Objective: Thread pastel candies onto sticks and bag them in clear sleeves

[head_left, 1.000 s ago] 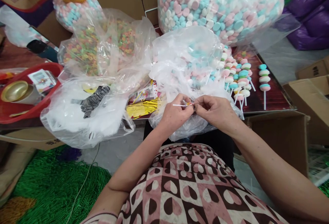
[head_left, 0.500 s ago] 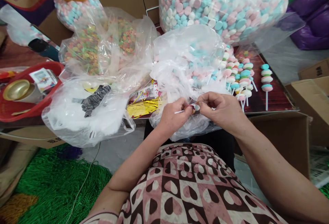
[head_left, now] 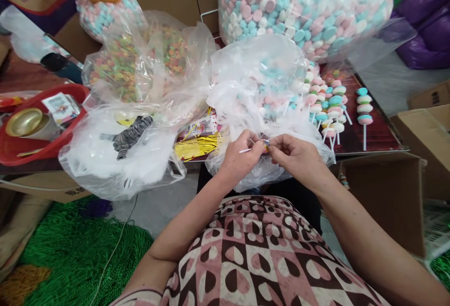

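Note:
My left hand [head_left: 241,156] is closed around a thin white stick [head_left: 245,150], whose end sticks out to the left. A small shiny, coloured piece [head_left: 266,145] shows between my two hands, mostly hidden by fingertips, so its kind is unclear. Thumb and forefinger of my right hand [head_left: 298,156] pinch at this piece from the other side. Both hands hover over a crumpled clear plastic bag [head_left: 256,175] at the table's front edge. Just left of them lies a bundle of yellow twist ties [head_left: 197,146]. Marshmallow skewers [head_left: 328,109] are piled to the right.
One marshmallow skewer [head_left: 364,107] lies apart on the dark red table [head_left: 383,132]. Behind stands a big bag of marshmallows [head_left: 302,11]; a bag of gummy rings [head_left: 140,62] is at left. A red basin [head_left: 75,130] sits far left, an open carton [head_left: 383,198] below right.
My hands have drawn closer together around the small shiny piece. My right hand has shifted slightly left and down, its fingers bunched more tightly.

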The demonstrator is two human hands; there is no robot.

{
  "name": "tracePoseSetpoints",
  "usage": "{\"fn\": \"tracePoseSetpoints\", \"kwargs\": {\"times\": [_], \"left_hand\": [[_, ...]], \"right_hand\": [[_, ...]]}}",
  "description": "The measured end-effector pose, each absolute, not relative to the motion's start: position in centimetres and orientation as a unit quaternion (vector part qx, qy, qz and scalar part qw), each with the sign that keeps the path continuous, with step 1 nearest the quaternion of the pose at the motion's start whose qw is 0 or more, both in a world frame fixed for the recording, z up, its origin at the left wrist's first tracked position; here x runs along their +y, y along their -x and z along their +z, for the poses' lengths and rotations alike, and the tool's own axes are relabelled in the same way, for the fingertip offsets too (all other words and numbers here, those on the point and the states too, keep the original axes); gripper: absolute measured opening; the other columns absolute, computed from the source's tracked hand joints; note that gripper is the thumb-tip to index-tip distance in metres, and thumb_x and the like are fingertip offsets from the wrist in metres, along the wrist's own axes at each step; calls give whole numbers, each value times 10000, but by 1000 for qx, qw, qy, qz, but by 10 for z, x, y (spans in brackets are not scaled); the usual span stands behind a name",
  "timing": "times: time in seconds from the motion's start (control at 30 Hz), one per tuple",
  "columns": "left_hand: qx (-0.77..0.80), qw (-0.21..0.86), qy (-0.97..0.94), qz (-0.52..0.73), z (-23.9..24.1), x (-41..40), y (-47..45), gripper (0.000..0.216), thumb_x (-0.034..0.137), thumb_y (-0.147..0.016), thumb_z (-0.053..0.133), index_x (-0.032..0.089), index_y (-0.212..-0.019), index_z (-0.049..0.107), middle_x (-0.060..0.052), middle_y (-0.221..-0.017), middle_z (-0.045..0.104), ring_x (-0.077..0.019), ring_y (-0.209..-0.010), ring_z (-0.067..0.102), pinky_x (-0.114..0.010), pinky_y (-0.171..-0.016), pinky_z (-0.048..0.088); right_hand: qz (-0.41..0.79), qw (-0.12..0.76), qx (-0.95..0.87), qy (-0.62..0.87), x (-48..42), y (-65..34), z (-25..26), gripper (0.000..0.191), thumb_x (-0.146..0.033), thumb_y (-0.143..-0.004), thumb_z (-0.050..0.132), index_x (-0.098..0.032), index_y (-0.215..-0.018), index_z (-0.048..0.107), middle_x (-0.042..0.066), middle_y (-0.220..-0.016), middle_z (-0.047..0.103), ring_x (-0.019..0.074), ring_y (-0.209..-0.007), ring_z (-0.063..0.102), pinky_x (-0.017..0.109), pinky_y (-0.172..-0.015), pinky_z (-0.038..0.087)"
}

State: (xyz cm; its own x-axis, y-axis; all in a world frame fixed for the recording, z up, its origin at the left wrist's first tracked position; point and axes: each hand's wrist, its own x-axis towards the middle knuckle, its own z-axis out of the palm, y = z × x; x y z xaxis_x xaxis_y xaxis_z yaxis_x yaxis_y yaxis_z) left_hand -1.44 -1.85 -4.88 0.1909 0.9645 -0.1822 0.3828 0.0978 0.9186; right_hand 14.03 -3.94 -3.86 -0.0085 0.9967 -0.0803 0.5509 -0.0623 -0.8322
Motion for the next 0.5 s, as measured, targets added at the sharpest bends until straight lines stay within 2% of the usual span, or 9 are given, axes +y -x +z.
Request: {"fn": "tracePoseSetpoints", "kwargs": {"times": [0.27, 0.5], "left_hand": [[533, 551, -568, 297, -47, -19, 13, 122, 346, -818, 534, 240, -866, 497, 75, -538, 552, -116, -483, 513, -223, -479, 389], [529, 533, -585, 306, -44, -24, 14, 70, 247, -826, 470, 243, -877, 519, 78, -510, 518, -105, -465, 484, -211, -472, 359]], "right_hand": [[243, 324, -638, 655, -47, -139, -37, 96, -235, -756, 561, -211, -790, 647, -3, -616, 649, 149, -541, 565, 255, -519, 405], [345, 398, -612, 590, -55, -131, -47, 50, -216, -770, 547, -203, -764, 595, -3, -674, 606, 140, -607, 555, 265, -579, 437]]}}
